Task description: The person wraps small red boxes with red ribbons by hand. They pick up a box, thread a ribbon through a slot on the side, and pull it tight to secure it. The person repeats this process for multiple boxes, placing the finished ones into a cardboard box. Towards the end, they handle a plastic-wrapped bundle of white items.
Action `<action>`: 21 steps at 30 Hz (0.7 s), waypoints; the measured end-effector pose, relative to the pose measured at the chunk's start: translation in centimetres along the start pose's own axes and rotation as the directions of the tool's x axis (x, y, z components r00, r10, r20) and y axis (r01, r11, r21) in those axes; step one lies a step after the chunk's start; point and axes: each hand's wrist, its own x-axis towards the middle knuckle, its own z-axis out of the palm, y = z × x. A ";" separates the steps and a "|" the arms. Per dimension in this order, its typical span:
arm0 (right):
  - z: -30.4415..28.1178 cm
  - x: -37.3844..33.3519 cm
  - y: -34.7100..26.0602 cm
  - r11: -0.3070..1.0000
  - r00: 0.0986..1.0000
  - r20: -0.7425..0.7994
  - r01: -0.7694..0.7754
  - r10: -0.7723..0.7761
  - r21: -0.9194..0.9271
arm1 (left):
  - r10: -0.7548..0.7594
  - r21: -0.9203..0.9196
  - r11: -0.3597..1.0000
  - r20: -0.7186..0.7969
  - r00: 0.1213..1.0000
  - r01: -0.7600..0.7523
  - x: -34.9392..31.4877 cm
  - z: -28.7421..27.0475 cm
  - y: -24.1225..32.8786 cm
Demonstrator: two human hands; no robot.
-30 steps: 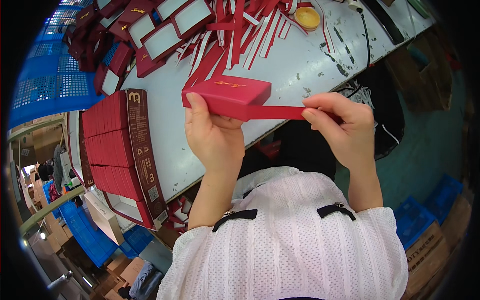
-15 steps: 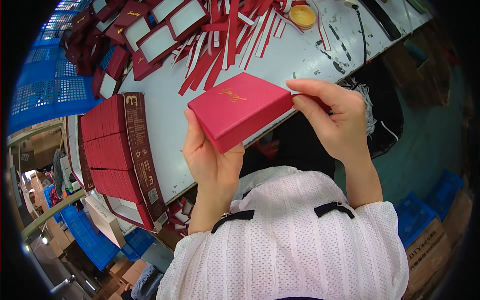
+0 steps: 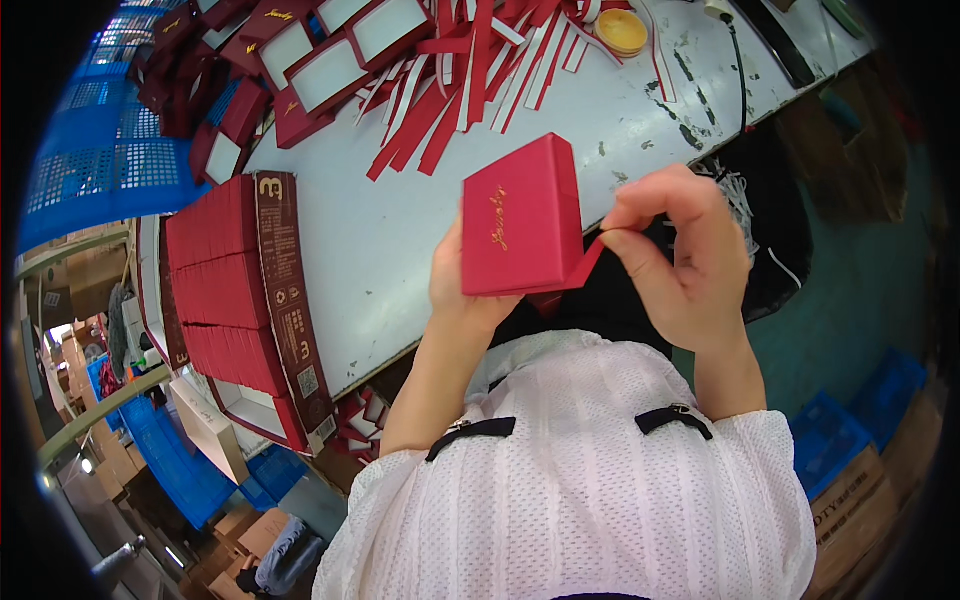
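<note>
A red gift box (image 3: 515, 228) with gold lettering on its face is held up over the front edge of the table. My left hand (image 3: 462, 285) grips it from behind and below, most of its fingers hidden by the box. From the box's lower right corner a narrow red strip (image 3: 589, 264) sticks out at a slant. Its free end is pinched between the thumb and forefinger of my right hand (image 3: 685, 255). Beyond the box, red and white strips (image 3: 480, 75) lie in a loose pile on the tabletop.
At left a carton (image 3: 285, 290) holds rows of red boxes. Open box halves (image 3: 325, 75) with white insides are heaped at the far left beside a blue perforated basket (image 3: 95, 160). A round yellow tin (image 3: 620, 33) and a black cable (image 3: 742, 80) lie farther back on the white table (image 3: 350, 230).
The gift box has tipped up and turned, its lettered face now toward the left. My left hand has moved right, and the red strip now shows stretched between box and right hand.
</note>
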 end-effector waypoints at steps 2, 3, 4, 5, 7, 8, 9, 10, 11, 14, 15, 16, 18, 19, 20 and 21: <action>0.5 0.2 0.0 0.993 0.993 0.053 0.109 -0.106 -0.052 | -0.041 0.019 0.999 0.052 0.998 0.040 0.1 -0.6 -0.5; 0.6 0.2 0.1 0.992 0.992 0.062 0.112 -0.109 -0.052 | -0.040 0.029 0.999 0.050 0.998 0.039 0.1 -0.6 -0.7; 0.7 0.1 0.1 0.992 0.991 0.070 0.116 -0.113 -0.051 | -0.039 0.039 0.999 0.048 0.998 0.037 0.0 -0.6 -0.9; 0.8 -0.1 0.1 0.991 0.990 0.078 0.120 -0.116 -0.050 | -0.037 0.048 0.998 0.046 0.998 0.035 0.0 -0.7 -1.0; 0.7 -0.5 -0.2 0.997 0.995 0.072 0.073 -0.070 -0.041 | -0.032 0.095 0.995 0.077 0.997 0.025 0.0 -0.8 -1.0; 0.7 -0.6 -0.2 0.998 0.996 0.072 0.056 -0.053 -0.033 | -0.030 0.117 0.993 0.093 0.995 0.019 0.0 -0.9 -1.0; 0.8 -0.7 -0.3 0.999 0.997 0.072 0.040 -0.038 -0.022 | -0.035 0.108 0.994 0.096 0.995 0.024 0.0 -0.8 -1.0; 0.8 -0.8 -0.6 0.999 0.998 0.058 -0.038 0.038 0.014 | -0.039 0.099 0.995 0.099 0.994 0.029 0.0 -0.8 -1.0; 0.8 -0.7 -0.9 0.992 0.992 0.048 -0.116 0.114 0.052 | -0.043 0.090 0.995 0.102 0.994 0.034 -0.1 -0.8 -1.0; 0.4 -0.4 -0.3 0.978 0.967 -0.148 -0.208 0.208 0.015 | -0.023 0.152 0.988 0.068 0.997 0.013 -0.2 -1.0 -1.0; 0.5 -0.4 0.3 0.964 0.942 -0.217 -0.234 0.257 0.125 | -0.027 0.109 0.994 0.081 0.996 0.018 -0.3 -1.1 -1.1; 0.7 -0.5 1.0 0.942 0.909 -0.286 -0.239 0.302 0.234 | -0.030 0.066 0.998 0.094 0.995 0.024 -0.4 -1.2 -1.1; 0.4 -1.0 1.1 0.830 0.880 -0.162 -0.340 0.446 0.442 | -0.028 0.020 0.999 0.103 0.994 0.026 -0.5 -1.4 -1.1; 0.4 -1.2 1.0 0.753 0.858 -0.090 -0.388 0.506 0.532 | -0.024 0.018 1.000 0.099 0.995 0.022 -0.5 -1.4 -0.9; 0.7 -1.8 0.7 0.695 0.847 0.032 -0.457 0.531 0.555 | -0.020 0.016 1.000 0.095 0.995 0.018 -0.5 -1.4 -0.8; 0.6 -1.9 0.1 0.565 0.788 0.247 -0.587 0.565 0.581 | -0.004 0.051 0.999 -0.004 1.000 0.005 -0.5 -1.4 -0.9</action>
